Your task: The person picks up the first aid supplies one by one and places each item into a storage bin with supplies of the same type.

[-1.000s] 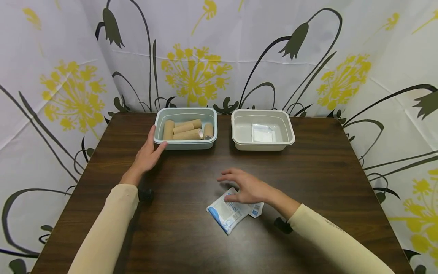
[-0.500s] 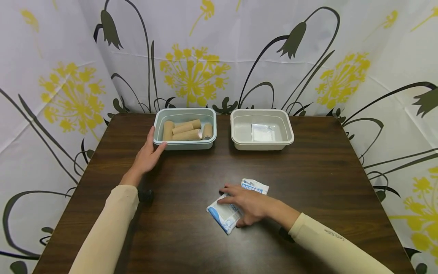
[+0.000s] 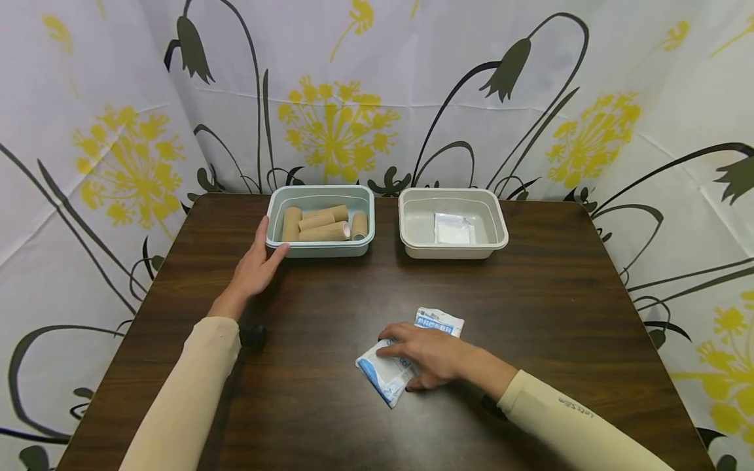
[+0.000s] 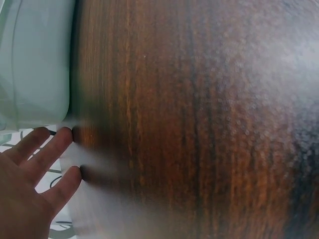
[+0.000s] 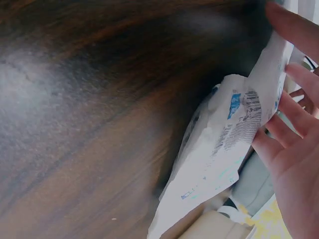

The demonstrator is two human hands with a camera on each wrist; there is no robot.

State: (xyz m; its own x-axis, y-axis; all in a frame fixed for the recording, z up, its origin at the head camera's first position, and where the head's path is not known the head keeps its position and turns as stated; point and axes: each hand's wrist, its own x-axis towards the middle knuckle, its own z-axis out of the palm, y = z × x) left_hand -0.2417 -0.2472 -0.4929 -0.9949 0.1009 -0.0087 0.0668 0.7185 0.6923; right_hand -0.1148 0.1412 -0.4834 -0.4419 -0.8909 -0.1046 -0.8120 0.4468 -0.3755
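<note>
My right hand [image 3: 432,356] reaches over a white-and-blue gauze dressing packet [image 3: 383,371] on the table, with thumb and fingers at its opposite edges. A second gauze packet [image 3: 438,320] lies partly beneath the hand, its printed end showing beyond the fingers. In the right wrist view, the fingers [image 5: 294,117] touch the packet's edge, and a barcode shows on the other packet [image 5: 214,154]. My left hand [image 3: 253,271] rests against the left side of the light blue tub [image 3: 320,250], fingers extended. In the left wrist view, spread fingers [image 4: 50,154] touch the tub's corner.
Several cardboard tubes [image 3: 324,232] lie in the light blue tub. To its right stands a beige tub [image 3: 453,252] with a white packet [image 3: 453,229] inside. Both tubs sit near the back edge of the dark wooden table [image 3: 318,405], before a floral curtain [image 3: 365,52].
My right hand has come down from above onto the gauze packet and taken hold of it; over the last half second the packet shifts slightly. My left hand stays at the tub.
</note>
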